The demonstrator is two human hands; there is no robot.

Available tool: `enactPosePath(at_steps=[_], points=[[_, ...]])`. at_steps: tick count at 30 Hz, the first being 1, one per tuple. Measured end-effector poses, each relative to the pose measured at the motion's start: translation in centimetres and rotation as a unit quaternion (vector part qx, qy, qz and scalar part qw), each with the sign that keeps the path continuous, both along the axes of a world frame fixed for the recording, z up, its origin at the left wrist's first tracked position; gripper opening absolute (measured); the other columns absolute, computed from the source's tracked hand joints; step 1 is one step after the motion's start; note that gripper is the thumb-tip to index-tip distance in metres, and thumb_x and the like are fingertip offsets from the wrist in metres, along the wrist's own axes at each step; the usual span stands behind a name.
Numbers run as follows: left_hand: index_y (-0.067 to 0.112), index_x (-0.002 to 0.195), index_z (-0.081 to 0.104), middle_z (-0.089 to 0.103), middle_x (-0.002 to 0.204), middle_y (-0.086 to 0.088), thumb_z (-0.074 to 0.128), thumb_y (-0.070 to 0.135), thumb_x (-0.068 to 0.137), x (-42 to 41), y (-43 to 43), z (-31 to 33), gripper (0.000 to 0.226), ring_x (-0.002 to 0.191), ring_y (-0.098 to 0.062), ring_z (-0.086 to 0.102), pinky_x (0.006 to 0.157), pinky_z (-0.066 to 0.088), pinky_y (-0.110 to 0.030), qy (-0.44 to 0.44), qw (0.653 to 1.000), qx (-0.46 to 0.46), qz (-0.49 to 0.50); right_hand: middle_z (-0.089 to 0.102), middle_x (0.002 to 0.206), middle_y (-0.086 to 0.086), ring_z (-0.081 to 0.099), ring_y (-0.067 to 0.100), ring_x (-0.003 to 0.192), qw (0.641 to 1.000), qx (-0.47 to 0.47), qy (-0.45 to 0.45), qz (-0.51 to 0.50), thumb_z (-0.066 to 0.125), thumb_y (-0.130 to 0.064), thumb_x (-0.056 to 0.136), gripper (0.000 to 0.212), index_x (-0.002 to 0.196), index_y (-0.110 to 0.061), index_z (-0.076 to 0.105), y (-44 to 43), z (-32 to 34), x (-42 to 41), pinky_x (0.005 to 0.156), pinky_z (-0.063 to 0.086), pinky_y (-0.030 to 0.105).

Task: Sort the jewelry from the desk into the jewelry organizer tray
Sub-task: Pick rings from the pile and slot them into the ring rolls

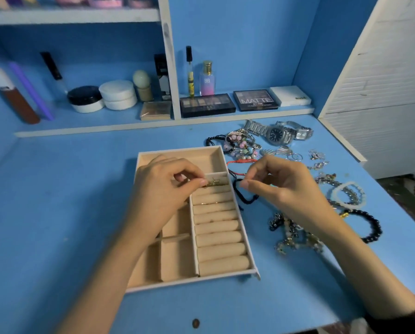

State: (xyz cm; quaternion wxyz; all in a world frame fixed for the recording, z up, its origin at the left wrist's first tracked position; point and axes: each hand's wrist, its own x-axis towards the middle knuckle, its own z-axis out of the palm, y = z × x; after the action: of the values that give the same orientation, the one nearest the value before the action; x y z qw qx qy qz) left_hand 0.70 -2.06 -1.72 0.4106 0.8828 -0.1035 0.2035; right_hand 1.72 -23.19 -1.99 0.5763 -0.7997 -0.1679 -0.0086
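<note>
On the blue desk (57, 213): beige jewelry organizer tray (225, 273) at centre.
Left hand (163, 189): pinches a small gold piece (214, 183) over the topmost ring rolls (216, 227).
Right hand (281, 186): fingers curled above a black cord bracelet (246, 201); any grip unclear.
Loose jewelry: 2 silver watches (277, 135) and a black bead bracelet (377, 225), right of the tray.

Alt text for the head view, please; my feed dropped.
Left hand pinches a small gold piece over the ring rolls of the tray; right hand hovers beside the tray, fingers curled. Bracelets and watches lie on the blue desk to its right.
</note>
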Motion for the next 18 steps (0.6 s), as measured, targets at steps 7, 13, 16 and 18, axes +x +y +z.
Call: enactPosePath(at_steps=[7,13,16,18], points=[[0.029,0.067,0.069,0.060,0.062,0.020,0.080,0.020,0.066,0.2,0.3,-0.8,0.014,0.065,-0.003,0.046,0.059,0.038,-0.017,-0.006,1.000,0.017,-0.004,0.067,0.069,0.000,0.058,0.011,0.063,0.991,-0.114,-0.006,0.066,0.073,-0.009,0.077,0.007,0.074,-0.013,0.067,1.0,0.8,0.0,0.065,0.048,0.031],[0.026,0.069,0.070,0.059,0.063,0.019,0.078,0.020,0.068,0.3,0.6,-0.9,0.011,0.068,-0.003,0.047,0.061,0.039,-0.018,-0.016,0.999,0.031,-0.007,0.067,0.067,0.001,0.056,0.009,0.060,0.981,-0.174,-0.026,0.078,0.076,-0.012,0.073,0.008,0.070,-0.014,0.069,1.7,0.7,0.5,0.060,0.047,0.024],[0.026,0.068,0.069,0.058,0.061,0.019,0.078,0.020,0.068,0.3,0.6,-0.9,0.011,0.069,-0.002,0.046,0.062,0.038,-0.017,-0.014,0.999,0.035,-0.007,0.065,0.067,0.000,0.055,0.008,0.060,0.976,-0.199,-0.037,0.080,0.078,-0.014,0.071,0.008,0.069,-0.015,0.070,1.7,0.8,0.7,0.058,0.046,0.021],[0.026,0.068,0.069,0.057,0.061,0.020,0.078,0.020,0.068,0.2,0.5,-0.9,0.010,0.069,-0.001,0.045,0.062,0.039,-0.018,-0.011,0.999,0.038,-0.006,0.063,0.068,-0.004,0.054,0.007,0.060,0.969,-0.224,-0.050,0.088,0.078,-0.015,0.071,0.007,0.069,-0.017,0.072,1.7,1.1,0.9,0.058,0.042,0.016]])
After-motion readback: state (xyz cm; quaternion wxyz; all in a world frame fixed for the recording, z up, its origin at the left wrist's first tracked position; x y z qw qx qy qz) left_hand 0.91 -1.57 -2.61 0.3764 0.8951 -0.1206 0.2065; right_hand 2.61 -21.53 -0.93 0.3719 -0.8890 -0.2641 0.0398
